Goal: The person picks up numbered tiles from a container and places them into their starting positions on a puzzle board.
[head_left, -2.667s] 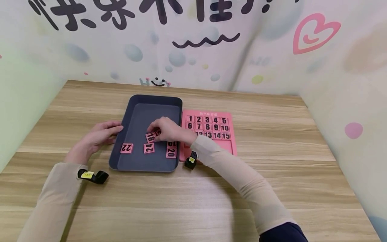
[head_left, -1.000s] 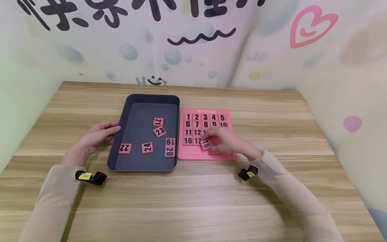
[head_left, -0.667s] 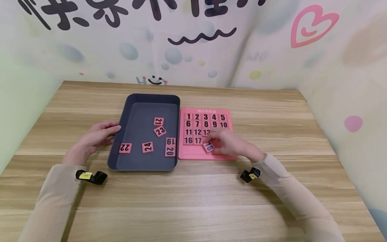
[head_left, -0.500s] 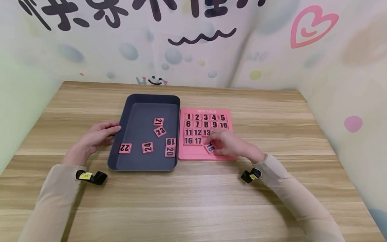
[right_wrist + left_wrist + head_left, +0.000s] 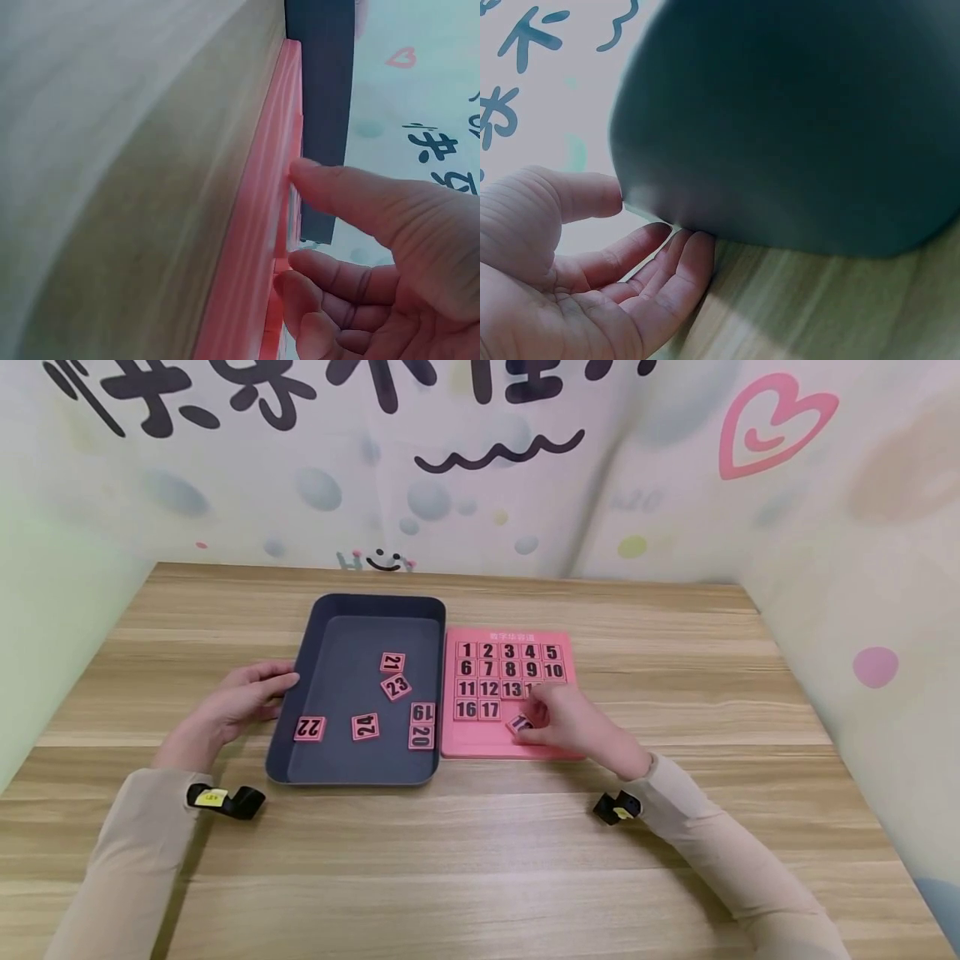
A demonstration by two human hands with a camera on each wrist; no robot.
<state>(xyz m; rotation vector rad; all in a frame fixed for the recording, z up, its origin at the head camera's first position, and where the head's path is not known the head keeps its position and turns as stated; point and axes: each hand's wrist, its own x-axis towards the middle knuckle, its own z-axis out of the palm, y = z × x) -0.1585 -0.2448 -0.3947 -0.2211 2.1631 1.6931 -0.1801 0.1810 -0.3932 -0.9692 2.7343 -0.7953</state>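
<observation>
My right hand [image 5: 573, 724] is over the pink number board [image 5: 476, 741], pinching the number 18 tile [image 5: 517, 722] between thumb and fingers. That tile is turned at an angle beside tile 17 [image 5: 490, 710] and partly covered by the thumb. In the right wrist view, the thumb [image 5: 341, 191] and fingertips are close along the board's surface. My left hand [image 5: 236, 702] touches the outer left wall of the dark grey tray [image 5: 281, 752] with relaxed fingers. In the left wrist view, its thumb and fingertips meet the tray's outside near the tabletop.
Loose tiles 21 [image 5: 392, 662], 23 [image 5: 396, 687], 24 [image 5: 365, 727], 22 [image 5: 309, 728], 19 [image 5: 422, 712] and 20 [image 5: 422, 737] lie in the tray. The board stands against the tray's right side on a wooden table [image 5: 450, 868]. A printed wall [image 5: 480, 510] rises behind.
My right hand has carried tile 18 from the tray to the board, then shifted and turned it slightly there. My left hand has stayed at the tray.
</observation>
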